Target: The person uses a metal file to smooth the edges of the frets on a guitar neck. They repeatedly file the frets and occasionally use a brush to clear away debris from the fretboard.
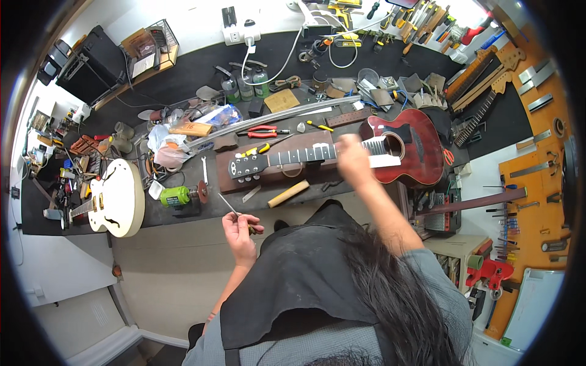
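A red acoustic guitar (pixel 421 160) lies on its back across the bench, its headstock (pixel 247 166) to the left and its neck resting on a dark brown block. My right hand (pixel 354 160) is over the upper end of the fretboard (pixel 299 156), smeared by motion; its fingers cannot be made out. Right beside it, a white flat piece (pixel 384 161) covers part of the body near the soundhole. In front of the bench edge, my left hand (pixel 241 230) is closed round a slim tool with a thin metal shaft (pixel 228 204), pointing up and left.
A green bench grinder (pixel 176 196) stands left of the headstock, near a wrench (pixel 204 170). A wooden stick (pixel 289 193) lies at the front edge. Red-handled pliers (pixel 262 134) lie behind the neck. A cream guitar (pixel 119 198) rests at the far left.
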`<state>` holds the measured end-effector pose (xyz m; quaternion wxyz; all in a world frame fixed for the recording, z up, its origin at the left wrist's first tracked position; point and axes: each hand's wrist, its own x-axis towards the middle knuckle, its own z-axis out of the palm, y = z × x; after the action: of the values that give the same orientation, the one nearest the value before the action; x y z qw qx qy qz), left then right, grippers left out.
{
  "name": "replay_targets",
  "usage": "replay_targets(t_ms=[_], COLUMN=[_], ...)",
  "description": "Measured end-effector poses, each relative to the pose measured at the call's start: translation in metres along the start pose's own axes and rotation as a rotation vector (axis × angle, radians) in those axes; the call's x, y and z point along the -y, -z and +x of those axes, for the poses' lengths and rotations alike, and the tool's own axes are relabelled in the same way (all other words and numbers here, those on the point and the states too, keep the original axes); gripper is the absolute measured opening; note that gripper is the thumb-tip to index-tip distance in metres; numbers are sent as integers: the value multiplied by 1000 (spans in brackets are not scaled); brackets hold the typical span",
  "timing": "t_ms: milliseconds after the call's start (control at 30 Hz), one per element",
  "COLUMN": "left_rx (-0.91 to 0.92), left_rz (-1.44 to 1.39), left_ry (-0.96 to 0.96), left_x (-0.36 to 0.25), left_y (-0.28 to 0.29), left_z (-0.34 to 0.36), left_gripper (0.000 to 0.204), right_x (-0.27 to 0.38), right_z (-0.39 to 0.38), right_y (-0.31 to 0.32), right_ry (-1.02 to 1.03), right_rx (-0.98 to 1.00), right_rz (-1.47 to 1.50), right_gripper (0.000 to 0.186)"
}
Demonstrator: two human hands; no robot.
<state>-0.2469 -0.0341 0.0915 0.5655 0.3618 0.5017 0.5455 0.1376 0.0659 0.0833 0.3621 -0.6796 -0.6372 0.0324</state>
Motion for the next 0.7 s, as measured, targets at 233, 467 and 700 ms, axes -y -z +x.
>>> replay_targets(t_ms=[233,467,700], left_rx=[-45,-176,-233], left_rz=[-2,11,18], left_ry=[-88,-117,-63], left_x=[-8,-8,1], left_y=[1,26,35], left_z=[4,-7,-22], left_gripper=[14,14,17], right_x=[192,144,64], right_z=[-4,27,112], right_y=[-67,-67,-131], right_ry=[-122,-521,-777], right_rx=[697,446,418], right_rz=[802,1298,1290], right_gripper=[28,23,28])
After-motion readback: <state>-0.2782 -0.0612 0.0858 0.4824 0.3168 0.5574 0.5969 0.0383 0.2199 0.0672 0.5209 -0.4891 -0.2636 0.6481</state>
